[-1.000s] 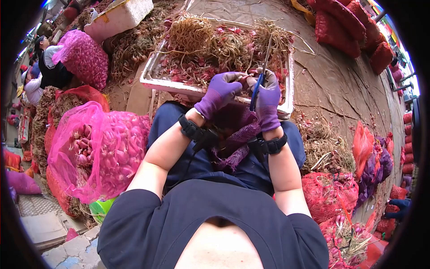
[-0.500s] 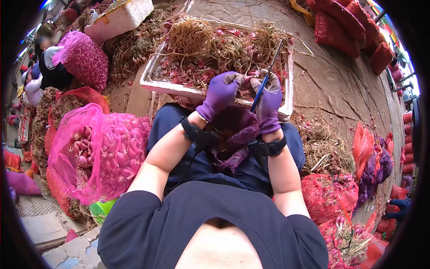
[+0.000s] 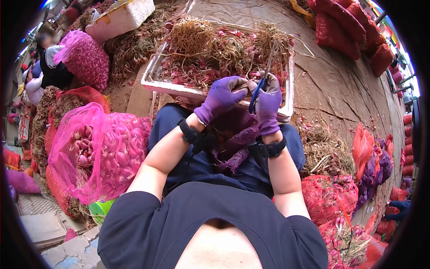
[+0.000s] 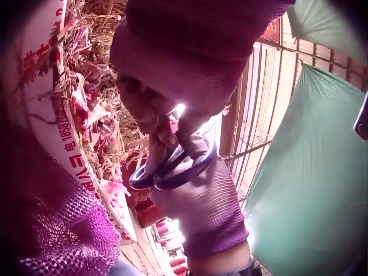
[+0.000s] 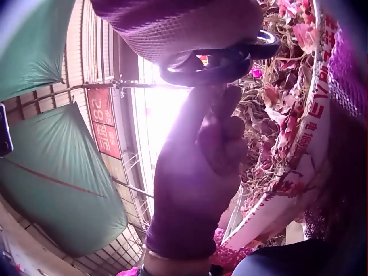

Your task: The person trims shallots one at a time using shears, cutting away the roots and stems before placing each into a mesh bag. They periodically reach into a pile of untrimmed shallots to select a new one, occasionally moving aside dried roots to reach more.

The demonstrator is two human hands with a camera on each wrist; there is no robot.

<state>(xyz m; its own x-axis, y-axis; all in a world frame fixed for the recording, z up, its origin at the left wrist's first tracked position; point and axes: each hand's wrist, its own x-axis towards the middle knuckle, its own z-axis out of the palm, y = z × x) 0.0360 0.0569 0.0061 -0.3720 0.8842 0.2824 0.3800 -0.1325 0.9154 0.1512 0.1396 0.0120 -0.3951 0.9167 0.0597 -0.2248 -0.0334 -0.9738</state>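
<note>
Both hands wear purple gloves and meet over the near edge of a white foam tray (image 3: 172,89). My left hand (image 3: 224,95) pinches a small pinkish shallot (image 3: 251,84) between thumb and fingers. Blue-handled scissors (image 3: 255,97) sit in the grip of my right hand (image 3: 270,104), blades pointing away over the tray. In the left wrist view the scissors' handle loops (image 4: 185,173) show around the right fingers, close below the reddish shallot (image 4: 167,127). Dry roots, stalks and loose skins (image 3: 192,67) fill the tray. A purple mesh bag (image 3: 237,143) lies in the lap beneath the hands.
On the left stands a pink mesh bag of shallots (image 3: 118,148). Heaped dry stalks (image 3: 327,148) and a red mesh bag (image 3: 329,197) lie to the right. A white foam box (image 3: 121,20) and two seated people are at the far left.
The scissors tilted rightward, then swung back more upright. Both hands stayed close together; the shallot between them now shows a paler, rounder side.
</note>
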